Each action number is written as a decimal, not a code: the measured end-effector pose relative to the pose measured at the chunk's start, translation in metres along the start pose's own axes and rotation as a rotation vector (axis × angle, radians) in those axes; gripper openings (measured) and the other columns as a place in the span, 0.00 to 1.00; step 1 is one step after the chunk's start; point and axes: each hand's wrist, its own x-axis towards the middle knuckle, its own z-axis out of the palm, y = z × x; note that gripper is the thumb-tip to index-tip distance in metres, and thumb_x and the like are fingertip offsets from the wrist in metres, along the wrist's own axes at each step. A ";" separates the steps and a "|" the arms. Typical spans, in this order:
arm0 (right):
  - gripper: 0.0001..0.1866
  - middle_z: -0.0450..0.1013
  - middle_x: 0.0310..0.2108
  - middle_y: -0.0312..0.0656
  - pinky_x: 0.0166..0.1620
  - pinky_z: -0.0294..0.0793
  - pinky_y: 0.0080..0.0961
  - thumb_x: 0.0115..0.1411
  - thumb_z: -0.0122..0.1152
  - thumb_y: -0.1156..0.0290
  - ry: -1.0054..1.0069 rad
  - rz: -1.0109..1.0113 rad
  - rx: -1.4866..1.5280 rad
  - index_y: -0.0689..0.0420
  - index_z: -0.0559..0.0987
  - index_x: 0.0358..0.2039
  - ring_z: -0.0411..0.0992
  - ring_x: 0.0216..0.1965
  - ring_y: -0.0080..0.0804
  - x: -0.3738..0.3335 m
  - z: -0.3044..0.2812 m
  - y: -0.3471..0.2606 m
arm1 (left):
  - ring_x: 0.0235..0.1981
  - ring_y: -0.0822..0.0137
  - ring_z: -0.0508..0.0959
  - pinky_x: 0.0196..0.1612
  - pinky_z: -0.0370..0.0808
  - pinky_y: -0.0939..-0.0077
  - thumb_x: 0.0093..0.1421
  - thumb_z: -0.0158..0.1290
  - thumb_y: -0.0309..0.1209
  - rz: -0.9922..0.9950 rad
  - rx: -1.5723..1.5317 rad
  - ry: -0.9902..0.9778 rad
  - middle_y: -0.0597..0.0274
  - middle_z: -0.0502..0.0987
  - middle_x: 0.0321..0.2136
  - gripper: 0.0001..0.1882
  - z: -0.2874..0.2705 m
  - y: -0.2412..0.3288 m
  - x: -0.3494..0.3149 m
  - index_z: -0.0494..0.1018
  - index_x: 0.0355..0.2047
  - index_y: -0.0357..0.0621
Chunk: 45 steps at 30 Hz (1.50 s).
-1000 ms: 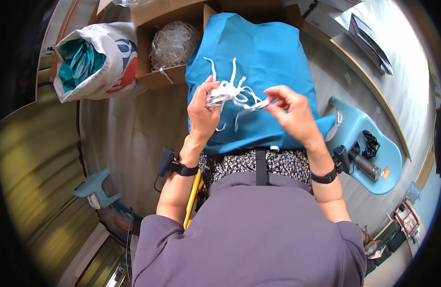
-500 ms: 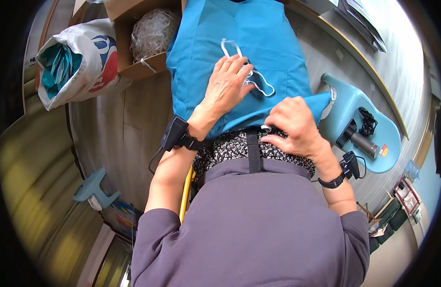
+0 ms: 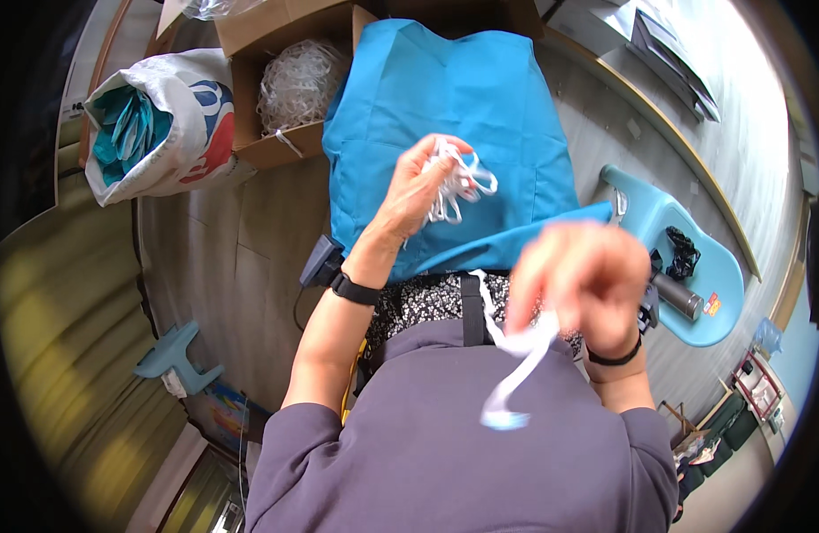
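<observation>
A loose bundle of thin white cords (image 3: 461, 182) is gathered in my left hand (image 3: 414, 188), its fingers closed around it above the blue cloth (image 3: 449, 84) spread over my lap. My right hand (image 3: 587, 275), smeared by motion, is raised near my body with its fingers closed on a white cord (image 3: 520, 377). One end of that cord hangs toward my dark shirt, with a pale blue tip; another part trails up toward the edge of the cloth. The exact grip of the right fingers is blurred.
At the upper left, a cardboard box (image 3: 303, 153) holds a tangle of white cords (image 3: 296, 84). Beside it stands a white sack (image 3: 187, 160) with teal cloth pieces inside. To the right, a light-blue stool (image 3: 716, 324) carries a grey cylinder (image 3: 679, 295) and a black crumpled item (image 3: 683, 252).
My left hand has lifted off the cloth and gathered the white cords into a bundle. My right hand has risen from the cloth's near edge, drawing a white cord with it.
</observation>
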 end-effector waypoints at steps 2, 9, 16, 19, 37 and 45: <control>0.05 0.76 0.30 0.44 0.34 0.74 0.25 0.56 0.66 0.81 0.086 -0.088 -0.421 0.65 0.77 0.28 0.74 0.29 0.29 0.027 -0.025 0.029 | 0.31 0.69 0.81 0.36 0.80 0.74 0.69 0.50 0.39 -0.100 -0.271 -0.090 0.59 0.78 0.33 0.17 0.000 -0.011 0.000 0.71 0.48 0.38; 0.06 0.71 0.24 0.42 0.30 0.70 0.26 0.49 0.66 0.81 0.195 -0.057 -1.059 0.62 0.79 0.29 0.70 0.25 0.34 0.037 -0.067 0.107 | 0.34 0.66 0.80 0.35 0.81 0.71 0.68 0.48 0.46 -0.214 -0.560 -0.095 0.58 0.79 0.38 0.23 0.001 -0.001 -0.004 0.71 0.49 0.38; 0.07 0.76 0.31 0.39 0.34 0.73 0.18 0.59 0.58 0.82 0.362 0.168 -0.726 0.64 0.81 0.38 0.73 0.30 0.22 0.037 -0.068 0.100 | 0.21 0.83 0.71 0.20 0.66 0.88 0.60 0.62 0.32 -0.184 -0.087 0.031 0.69 0.78 0.26 0.09 -0.020 0.030 -0.011 0.79 0.37 0.40; 0.07 0.76 0.31 0.37 0.34 0.73 0.17 0.60 0.59 0.81 0.421 0.184 -0.828 0.63 0.81 0.39 0.73 0.30 0.19 0.027 -0.090 0.100 | 0.19 0.84 0.69 0.19 0.64 0.88 0.63 0.58 0.33 0.074 0.084 0.136 0.70 0.77 0.23 0.09 -0.046 0.081 -0.016 0.80 0.35 0.40; 0.06 0.76 0.27 0.43 0.34 0.74 0.33 0.52 0.62 0.82 0.234 -0.141 -1.343 0.57 0.80 0.31 0.75 0.30 0.42 0.017 -0.099 0.116 | 0.60 0.51 0.68 0.62 0.66 0.60 0.51 0.66 0.39 0.137 1.680 0.615 0.44 0.68 0.59 0.37 -0.233 0.167 0.079 0.66 0.57 0.34; 0.06 0.76 0.27 0.41 0.31 0.73 0.28 0.52 0.63 0.81 0.268 -0.059 -1.284 0.57 0.81 0.31 0.75 0.28 0.35 0.021 -0.103 0.113 | 0.48 0.46 0.75 0.51 0.73 0.58 0.54 0.64 0.40 0.471 1.340 0.359 0.45 0.76 0.45 0.25 -0.149 0.099 0.106 0.74 0.46 0.38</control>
